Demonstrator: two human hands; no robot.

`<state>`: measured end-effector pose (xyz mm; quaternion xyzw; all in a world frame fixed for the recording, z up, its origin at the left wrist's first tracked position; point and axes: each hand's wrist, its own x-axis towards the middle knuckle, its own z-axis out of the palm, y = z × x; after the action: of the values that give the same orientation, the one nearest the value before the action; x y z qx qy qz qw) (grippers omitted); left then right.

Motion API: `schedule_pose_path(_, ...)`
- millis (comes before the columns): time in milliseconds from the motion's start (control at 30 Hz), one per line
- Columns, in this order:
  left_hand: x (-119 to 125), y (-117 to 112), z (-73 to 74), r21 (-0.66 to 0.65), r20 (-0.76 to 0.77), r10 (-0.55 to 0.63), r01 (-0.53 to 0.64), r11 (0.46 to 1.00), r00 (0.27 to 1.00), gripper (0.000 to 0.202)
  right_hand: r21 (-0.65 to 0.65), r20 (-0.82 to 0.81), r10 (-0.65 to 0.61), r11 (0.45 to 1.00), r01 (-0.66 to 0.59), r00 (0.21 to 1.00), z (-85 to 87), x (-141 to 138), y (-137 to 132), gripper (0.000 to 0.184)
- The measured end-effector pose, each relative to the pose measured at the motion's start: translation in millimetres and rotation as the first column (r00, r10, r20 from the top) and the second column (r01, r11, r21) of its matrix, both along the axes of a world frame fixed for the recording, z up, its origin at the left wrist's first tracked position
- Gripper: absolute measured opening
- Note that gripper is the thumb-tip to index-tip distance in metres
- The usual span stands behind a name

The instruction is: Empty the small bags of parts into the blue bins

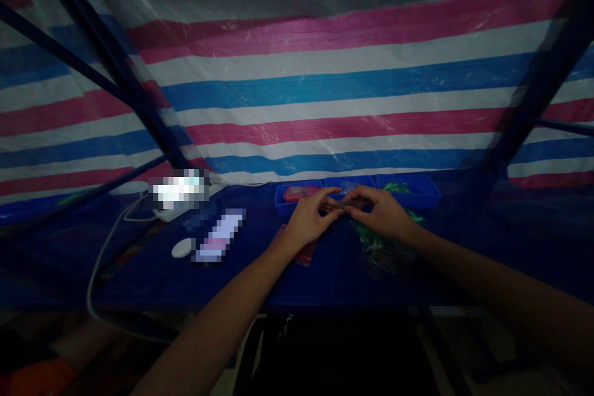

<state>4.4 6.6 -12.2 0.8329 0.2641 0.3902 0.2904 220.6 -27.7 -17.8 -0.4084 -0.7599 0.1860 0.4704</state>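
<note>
My left hand (310, 216) and my right hand (383, 213) meet above the blue table, fingertips pinched close together. Between them is something small and thin that I cannot make out in the dim light. Beneath my left hand and wrist lies a red packet (306, 254), partly covered. Below my right hand are clear plastic bags with green contents (370, 237), partly hidden by the hand. Just beyond the fingers stands a row of shallow blue trays (427, 193). One tray holds pink-red packets (299, 192), another a clear plastic piece (349, 187), and the right one green packets (396, 187).
To the left lie a blurred phone-like screen (220, 236), a white round disc (182, 248) and a blurred bright device (179, 189) with a white cable (98, 260). Dark blue frame bars (524, 96) flank a striped sheet (325, 93). Someone's orange garment (39, 377) shows lower left.
</note>
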Motion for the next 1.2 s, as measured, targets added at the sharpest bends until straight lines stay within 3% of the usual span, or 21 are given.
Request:
schedule_pose_path(533,-1.5,3.0,-3.8,-0.036,0.015,-0.027,0.028,0.999,1.000,0.051,-0.050,-0.032,-0.013,0.999,0.011,0.999,2.8,1.5,-1.1,0.012)
schedule_pose_path(700,-2.7,0.3,-2.9,-0.034,-0.055,0.022,-0.024,0.999,0.998,0.043,0.082,0.032,-0.073,0.994,0.071,0.997,4.0,3.1,-3.1,0.006)
schedule_pose_path(800,-2.8,-0.6,-2.5,-0.116,0.016,-0.057,0.059,0.991,0.998,0.037,0.192,0.068,-0.080,0.979,0.066,0.994,5.7,3.2,-4.7,0.006)
schedule_pose_path(900,-2.5,0.2,-0.8,-0.179,0.104,-0.106,0.123,0.976,0.989,0.033,0.229,0.144,-0.003,0.973,-0.030,0.990,6.0,3.0,-3.4,0.007)
schedule_pose_path(1067,-3.0,8.7,-4.4,-0.194,0.097,0.025,-0.006,0.981,0.995,0.028,0.216,0.221,0.090,0.966,-0.139,0.971,6.5,1.8,-2.8,0.015)
schedule_pose_path(1200,-2.2,14.5,-10.7,-0.184,0.134,0.084,-0.058,0.981,0.988,0.022,0.206,0.150,0.044,0.976,-0.074,0.988,9.1,0.5,-7.4,0.010)
